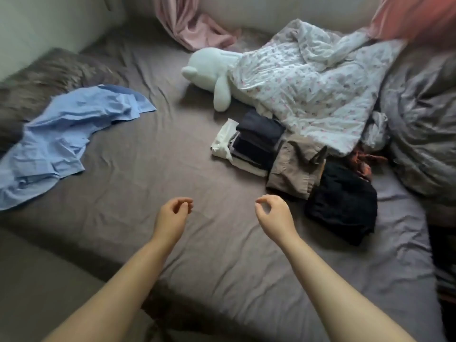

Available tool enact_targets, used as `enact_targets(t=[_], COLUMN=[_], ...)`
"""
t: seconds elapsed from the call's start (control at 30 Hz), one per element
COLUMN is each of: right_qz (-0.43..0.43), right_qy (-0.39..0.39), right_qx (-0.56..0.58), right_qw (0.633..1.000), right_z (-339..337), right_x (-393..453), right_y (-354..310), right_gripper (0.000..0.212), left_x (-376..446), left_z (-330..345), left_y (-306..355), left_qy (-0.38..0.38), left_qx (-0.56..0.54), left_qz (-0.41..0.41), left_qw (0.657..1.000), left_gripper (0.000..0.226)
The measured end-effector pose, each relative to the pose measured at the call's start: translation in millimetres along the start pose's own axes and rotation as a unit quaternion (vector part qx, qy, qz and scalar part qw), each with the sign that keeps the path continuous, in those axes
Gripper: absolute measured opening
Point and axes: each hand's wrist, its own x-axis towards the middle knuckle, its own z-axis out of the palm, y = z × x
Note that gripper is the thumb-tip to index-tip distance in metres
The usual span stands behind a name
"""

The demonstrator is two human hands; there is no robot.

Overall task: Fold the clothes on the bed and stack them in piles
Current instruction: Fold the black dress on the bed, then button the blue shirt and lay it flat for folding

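Observation:
A light blue shirt point(61, 141) lies crumpled and unfolded at the left of the bed. On the right stand folded clothes: a stack of dark and white pieces point(251, 144), a tan folded garment point(291, 171) and a black folded garment point(343, 203). My left hand point(174, 212) and my right hand point(272, 213) hover over the bare grey sheet point(172, 164) in the middle. Both have loosely curled fingers and hold nothing. The right hand is just left of the black garment.
A white plush toy point(212, 77) lies at the back, partly under a floral blanket point(308, 92). A grey duvet point(424, 134) is bunched at the right. A pink cloth point(197, 30) hangs at the back, and a furry grey pillow point(47, 75) sits at the left.

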Motion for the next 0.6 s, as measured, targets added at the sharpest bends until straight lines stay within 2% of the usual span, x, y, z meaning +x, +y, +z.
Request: enact_targets(t=[0.17, 0.3, 0.43, 0.6], right_qz=[-0.042, -0.063, -0.089, -0.088], right_qy=[-0.033, -0.052, -0.087, -0.123], right_qx=[-0.003, -0.028, -0.037, 0.005], right_qw=[0.999, 0.996, 0.992, 0.989], right_z=[50.9, 96.5, 153.9, 231.8], right_x=[-23.5, -22.6, -2.7, 29.9], right_y=[-117.1, -185.1, -243.3, -309.7], right_gripper=[0.013, 0.01, 0.011, 0.012], left_x=[2.7, 7.6, 38.7, 100.2], left_z=[-182.2, -291.4, -354.5, -395.7], left_y=[7.3, 5.5, -2.4, -2.2], left_qy=[0.067, 0.109, 0.141, 0.091], left_qx=[0.004, 0.049, 0.089, 0.166], left_qz=[-0.005, -0.012, -0.018, -0.028], left_qw=[0.998, 0.993, 0.986, 0.982], left_gripper=[0.017, 0.017, 0.02, 0.01])
